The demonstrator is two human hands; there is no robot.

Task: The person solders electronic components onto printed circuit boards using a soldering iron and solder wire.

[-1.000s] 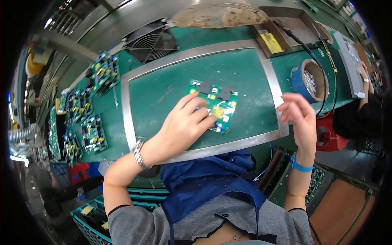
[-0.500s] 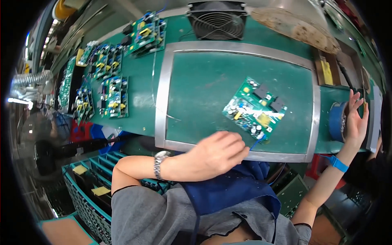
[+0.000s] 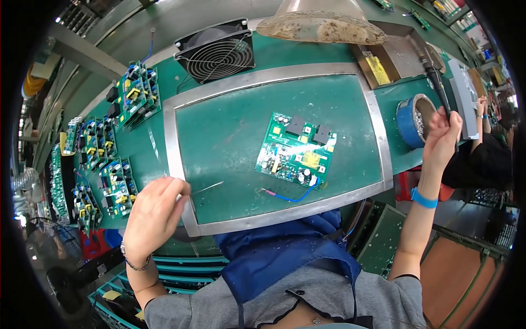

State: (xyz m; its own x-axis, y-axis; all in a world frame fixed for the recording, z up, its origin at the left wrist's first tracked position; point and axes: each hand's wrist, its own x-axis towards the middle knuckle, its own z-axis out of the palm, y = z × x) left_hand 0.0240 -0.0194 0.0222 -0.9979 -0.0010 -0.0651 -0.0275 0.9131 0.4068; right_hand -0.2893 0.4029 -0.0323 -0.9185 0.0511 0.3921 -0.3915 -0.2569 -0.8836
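Observation:
My left hand point(image 3: 156, 211) is at the left side of the metal frame, fingers pinched on a thin silvery solder wire point(image 3: 211, 187) whose free end points right over the green mat. At the far right my right hand point(image 3: 442, 134) grips the black handle of a soldering iron point(image 3: 436, 82); its front part reaches toward the metal tray. Between the hands, apart from both, a green circuit board point(image 3: 296, 151) lies inside the frame. From its lower edge a blue wire point(image 3: 293, 199) with a pinkish end curls left onto the mat.
The metal frame point(image 3: 268, 219) borders the work area. Assembled boards point(image 3: 112, 183) stand in groups at the left. A black fan point(image 3: 219, 55) and a cloudy hood point(image 3: 323, 27) stand at the back. A blue round tub point(image 3: 408, 123) and the metal tray point(image 3: 402, 52) are at the right.
My left hand has left the blue wire by the board and moved left to the solder wire. My right hand, open earlier, has closed on the soldering iron. The view has shifted.

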